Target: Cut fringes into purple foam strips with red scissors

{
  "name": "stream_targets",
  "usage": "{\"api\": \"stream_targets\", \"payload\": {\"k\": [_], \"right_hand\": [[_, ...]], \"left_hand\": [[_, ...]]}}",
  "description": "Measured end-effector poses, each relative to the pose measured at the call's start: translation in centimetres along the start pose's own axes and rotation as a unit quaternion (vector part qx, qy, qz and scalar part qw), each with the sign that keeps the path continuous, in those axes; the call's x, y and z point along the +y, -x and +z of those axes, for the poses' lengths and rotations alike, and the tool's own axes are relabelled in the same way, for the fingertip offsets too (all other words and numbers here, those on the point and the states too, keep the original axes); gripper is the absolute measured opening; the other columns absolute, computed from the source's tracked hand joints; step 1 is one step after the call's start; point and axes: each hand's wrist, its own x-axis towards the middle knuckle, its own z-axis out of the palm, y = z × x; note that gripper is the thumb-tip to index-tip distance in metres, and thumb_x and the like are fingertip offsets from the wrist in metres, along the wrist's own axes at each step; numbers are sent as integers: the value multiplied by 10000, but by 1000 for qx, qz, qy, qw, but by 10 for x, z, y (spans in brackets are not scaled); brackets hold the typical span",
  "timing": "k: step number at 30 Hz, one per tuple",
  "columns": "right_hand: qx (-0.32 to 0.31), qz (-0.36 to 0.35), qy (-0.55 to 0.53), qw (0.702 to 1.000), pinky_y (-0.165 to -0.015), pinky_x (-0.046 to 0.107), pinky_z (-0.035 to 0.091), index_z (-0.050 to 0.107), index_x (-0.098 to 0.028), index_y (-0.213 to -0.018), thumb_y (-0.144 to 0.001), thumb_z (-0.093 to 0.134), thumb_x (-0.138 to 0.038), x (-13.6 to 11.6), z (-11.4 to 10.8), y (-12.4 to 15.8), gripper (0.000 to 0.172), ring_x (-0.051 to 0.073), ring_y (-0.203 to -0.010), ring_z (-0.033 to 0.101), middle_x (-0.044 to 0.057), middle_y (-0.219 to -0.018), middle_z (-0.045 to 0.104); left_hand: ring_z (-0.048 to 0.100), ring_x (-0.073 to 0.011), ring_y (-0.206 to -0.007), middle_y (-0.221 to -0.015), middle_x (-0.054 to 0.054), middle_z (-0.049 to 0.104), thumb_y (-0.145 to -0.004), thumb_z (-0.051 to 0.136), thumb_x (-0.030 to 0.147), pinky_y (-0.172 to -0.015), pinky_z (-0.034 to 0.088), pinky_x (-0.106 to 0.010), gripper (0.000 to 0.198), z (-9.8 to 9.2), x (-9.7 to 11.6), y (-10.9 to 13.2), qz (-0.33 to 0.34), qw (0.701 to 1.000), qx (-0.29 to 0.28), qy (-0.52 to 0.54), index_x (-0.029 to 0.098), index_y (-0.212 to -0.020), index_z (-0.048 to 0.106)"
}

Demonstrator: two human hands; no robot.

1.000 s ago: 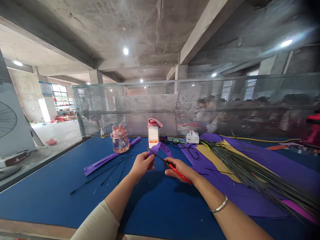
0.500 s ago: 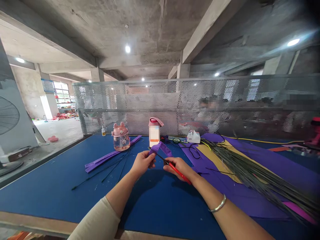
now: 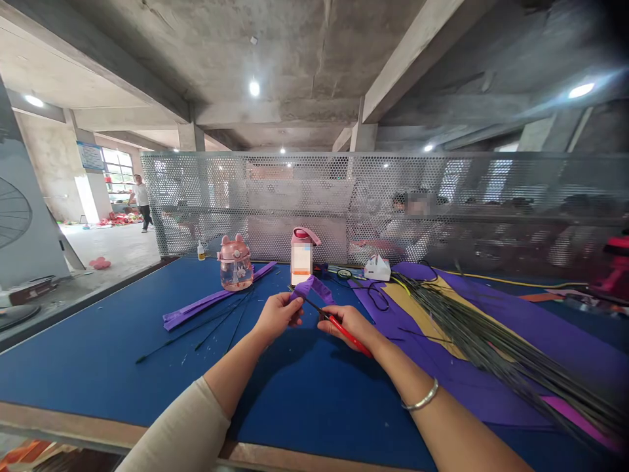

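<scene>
My left hand [image 3: 278, 316] pinches the end of a curved purple strip [image 3: 314, 288] above the blue table [image 3: 98, 367]. My right hand [image 3: 350, 324] is closed round red-handled scissors [image 3: 344, 332], whose dark blades point up-left to the strip by my left fingers. Both hands meet near the middle of the table, a little above its surface. A silver bangle [image 3: 420, 399] sits on my right wrist.
Long purple strips [image 3: 211, 303] and thin dark stems [image 3: 206, 331] lie to the left. A pink bottle [image 3: 234, 263] and a second bottle [image 3: 301, 255] stand behind. A big bundle of dark stems [image 3: 501, 351] lies on purple and yellow sheets [image 3: 442, 314] at right. A perforated metal screen [image 3: 344, 203] backs the table.
Both hands and the strip stay together with almost no movement; the view has shifted slightly. A person has come into sight far off at the left.
</scene>
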Motion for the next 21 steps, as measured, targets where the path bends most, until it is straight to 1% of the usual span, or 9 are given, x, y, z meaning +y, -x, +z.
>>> {"api": "stream_targets", "payload": {"k": [4, 8, 10, 14, 18, 21], "right_hand": [[0, 5, 11, 1000, -476, 201, 275, 577, -133, -773, -742, 581, -505, 0, -1, 0, 374, 87, -516, 325, -46, -572, 391], [1, 17, 19, 1000, -481, 200, 289, 587, -135, -812, -746, 577, -501, 4, -1, -1, 372, 89, -516, 340, -45, -581, 410], [4, 14, 28, 1000, -486, 200, 298, 591, -135, -819, -757, 567, -497, 7, -1, 0, 368, 93, -523, 349, -40, -587, 420], [7, -8, 62, 998, -495, 204, 314, 617, -140, -821, -763, 572, -489, 8, -4, -2, 357, 101, -530, 375, -32, -585, 442], [-25, 25, 64, 997, -445, 201, 331, 625, -158, -848, -767, 564, -500, 4, -12, -6, 356, 104, -480, 394, -28, -553, 462], [-49, 33, 75, 995, -431, 200, 350, 634, -169, -898, -788, 539, -503, 1, -21, -6, 364, 108, -472, 416, -18, -564, 489]], "left_hand": [[556, -76, -465, -649, 0, 595, -679, 644, 465, -426, 398, -183, 342, 0, 1, 1, -8, 1000, -1, -1, 140, -737, 553], [582, -77, -484, -837, -37, 628, -712, 612, 463, -380, 366, -171, 340, 0, 1, 2, -27, 999, -18, -11, 148, -829, 557], [584, -76, -480, -865, -43, 624, -724, 600, 453, -360, 342, -164, 329, 0, 1, 2, -36, 999, -27, -15, 147, -834, 550], [572, -77, -462, -736, -10, 604, -740, 586, 433, -371, 342, -162, 302, 1, 0, 1, -44, 999, -29, -14, 147, -822, 530], [555, -69, -454, -675, 14, 578, -733, 587, 453, -392, 345, -163, 318, 3, -3, -2, -42, 999, -2, 4, 150, -789, 511], [543, -69, -442, -648, 24, 565, -717, 598, 466, -388, 342, -167, 333, 5, -6, -4, -37, 999, 0, 13, 153, -771, 498]]}}
